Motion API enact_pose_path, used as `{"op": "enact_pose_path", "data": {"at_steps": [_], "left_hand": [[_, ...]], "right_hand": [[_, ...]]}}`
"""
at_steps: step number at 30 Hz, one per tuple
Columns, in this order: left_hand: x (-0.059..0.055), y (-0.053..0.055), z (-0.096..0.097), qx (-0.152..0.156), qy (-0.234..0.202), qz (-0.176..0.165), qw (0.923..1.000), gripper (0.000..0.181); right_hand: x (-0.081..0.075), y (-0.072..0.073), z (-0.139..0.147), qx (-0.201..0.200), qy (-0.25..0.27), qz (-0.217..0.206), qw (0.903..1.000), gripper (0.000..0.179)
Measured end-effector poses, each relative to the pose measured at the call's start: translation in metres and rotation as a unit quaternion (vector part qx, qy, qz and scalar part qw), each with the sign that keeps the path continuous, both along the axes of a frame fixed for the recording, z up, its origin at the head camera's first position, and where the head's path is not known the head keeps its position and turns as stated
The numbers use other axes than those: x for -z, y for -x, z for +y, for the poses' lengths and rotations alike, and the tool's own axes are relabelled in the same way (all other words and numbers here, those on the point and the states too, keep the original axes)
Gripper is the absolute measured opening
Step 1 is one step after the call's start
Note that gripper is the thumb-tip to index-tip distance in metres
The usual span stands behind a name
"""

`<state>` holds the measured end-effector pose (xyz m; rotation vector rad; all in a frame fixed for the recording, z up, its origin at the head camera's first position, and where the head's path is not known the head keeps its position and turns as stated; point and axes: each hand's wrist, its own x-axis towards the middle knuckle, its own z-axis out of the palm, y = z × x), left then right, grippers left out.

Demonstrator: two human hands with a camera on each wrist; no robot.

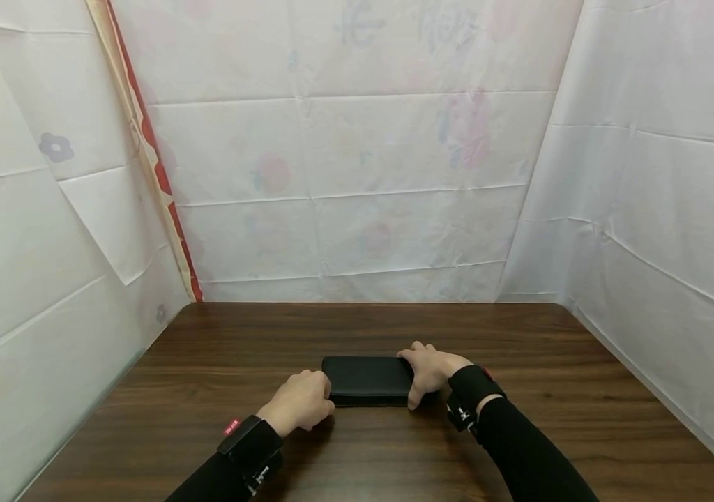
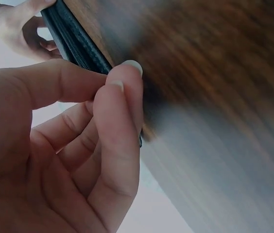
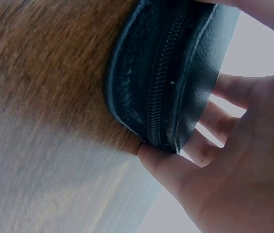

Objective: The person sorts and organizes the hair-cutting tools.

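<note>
A black zippered case (image 1: 369, 378) is lying flat on the counter (image 1: 520, 348), near the front edge at about 6 o'clock from the counter's middle. The right hand (image 1: 430, 371) is gripping the case's 3 o'clock end, fingers (image 3: 210, 141) curling over the top and thumb (image 3: 161, 162) pressing at the zipper seam underneath. The left hand (image 1: 300, 404) is sitting at the 9 o'clock end, fingers (image 2: 120, 97) bunching together with the tips pressing against the case's edge by the zipper; whether they are actually pinching a zipper pull cannot be told.

Likely trouble: the case is smooth and the counter is slick, so any pull from the left hand could be sliding the case toward 9 o'clock if the right grip is loosening. The left fingertips, holding only a thin edge, could also be slipping off, and a tug at an angle to the seam might be jamming the zipper.

Both forearms are reaching in low from 6 o'clock, wrists close to the counter, hands facing each other across the case.
</note>
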<state>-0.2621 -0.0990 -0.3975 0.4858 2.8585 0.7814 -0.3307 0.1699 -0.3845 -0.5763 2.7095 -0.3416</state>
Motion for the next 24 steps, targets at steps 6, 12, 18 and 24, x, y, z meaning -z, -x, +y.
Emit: {"op": "enact_pose_path", "data": {"at_steps": [6, 12, 18, 24], "left_hand": [[-0.0011, 0.0, -0.003, 0.0, 0.015, 0.011, 0.9998, 0.013], [-0.001, 0.0014, -0.0061, 0.005, 0.0, 0.0, 1.0, 0.011], [-0.0012, 0.0032, -0.0079, 0.008, -0.005, 0.002, 1.0, 0.012], [-0.0013, 0.0047, -0.0093, 0.005, 0.013, 0.015, 0.9998, 0.012]], "right_hand": [[0.0, -0.0007, 0.0007, 0.0, 0.003, -0.001, 1.0, 0.092], [-0.0011, -0.0005, 0.0005, 0.0, 0.0, -0.002, 1.0, 0.093], [-0.001, 0.0, 0.0006, 0.0, -0.001, -0.001, 1.0, 0.092], [-0.0003, 0.0005, 0.0008, -0.003, -0.004, -0.001, 1.0, 0.093]]}}
